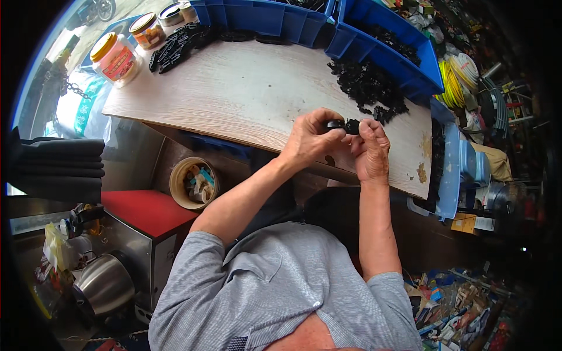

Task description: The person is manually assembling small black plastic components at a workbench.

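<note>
Over the front part of the pale tabletop, my left hand is closed on a dark, smooth plastic piece. My right hand pinches a small black plastic part against that piece's right end. The fingers hide much of both, so their exact kind cannot be made out. Just beyond the right hand lies a loose heap of small black plastic parts. Long black plastic pieces are piled at the table's far left.
Two blue bins holding black parts stand along the back. At the left are a lidded jar and another jar. Below the table edge sits a round waste bucket, near a red-topped cabinet. A light-blue plastic tub is at right.
</note>
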